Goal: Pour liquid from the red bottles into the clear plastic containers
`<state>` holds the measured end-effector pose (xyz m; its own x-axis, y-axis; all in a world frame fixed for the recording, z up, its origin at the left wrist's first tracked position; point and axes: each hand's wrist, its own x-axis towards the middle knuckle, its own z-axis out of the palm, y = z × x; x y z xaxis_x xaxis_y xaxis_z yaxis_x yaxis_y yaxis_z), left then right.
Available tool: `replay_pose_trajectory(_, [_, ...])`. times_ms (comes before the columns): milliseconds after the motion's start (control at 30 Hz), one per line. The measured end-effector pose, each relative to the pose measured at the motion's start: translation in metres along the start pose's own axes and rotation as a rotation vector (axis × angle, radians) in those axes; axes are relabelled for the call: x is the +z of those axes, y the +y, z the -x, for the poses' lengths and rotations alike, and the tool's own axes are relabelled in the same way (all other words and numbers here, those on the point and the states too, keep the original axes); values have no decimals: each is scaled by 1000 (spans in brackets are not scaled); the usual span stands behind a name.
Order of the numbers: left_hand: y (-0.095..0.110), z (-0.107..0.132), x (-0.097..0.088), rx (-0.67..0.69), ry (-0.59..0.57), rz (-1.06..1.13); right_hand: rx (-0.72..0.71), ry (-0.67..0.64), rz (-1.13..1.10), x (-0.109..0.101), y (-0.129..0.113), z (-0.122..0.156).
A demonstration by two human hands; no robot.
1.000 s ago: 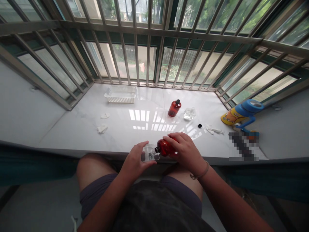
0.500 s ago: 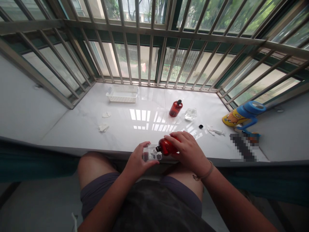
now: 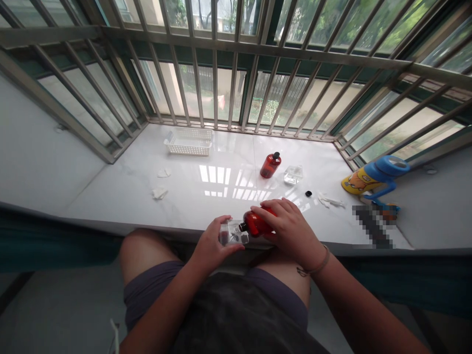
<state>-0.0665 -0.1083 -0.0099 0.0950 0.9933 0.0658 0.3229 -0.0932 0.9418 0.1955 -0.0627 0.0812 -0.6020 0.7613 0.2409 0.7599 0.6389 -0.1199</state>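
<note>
My left hand [image 3: 209, 241] grips a small square clear bottle [image 3: 233, 232] at the front edge of the white marble sill [image 3: 206, 206]. My right hand [image 3: 291, 227] wraps around an amber bottle [image 3: 257, 223] lying on its side. The amber bottle's black neck points into the clear bottle's top, touching or nearly touching it; the exact contact is hidden. A second amber bottle [image 3: 270, 165] with a black top stands upright farther back. Beside it sits another square clear bottle [image 3: 293, 174], and a small black cap [image 3: 309, 193] lies near it.
A white plastic basket [image 3: 188, 142] stands at the back. White tissue scraps [image 3: 160, 193] lie at left and more [image 3: 331, 200] at right. A yellow and blue cup [image 3: 374, 177] and a pixelated object [image 3: 372, 226] are at right. Metal window bars [image 3: 236, 83] run behind the sill.
The whole view has shifted slightly as my head moved. Both hands keep hold of the same bottles, with the amber neck still at the clear bottle's top.
</note>
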Motion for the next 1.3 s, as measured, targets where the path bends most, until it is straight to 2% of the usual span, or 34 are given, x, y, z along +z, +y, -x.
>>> replay_pose_trajectory(1300, [-3, 0, 3, -58, 1, 90, -16, -19, 43, -8, -5, -6])
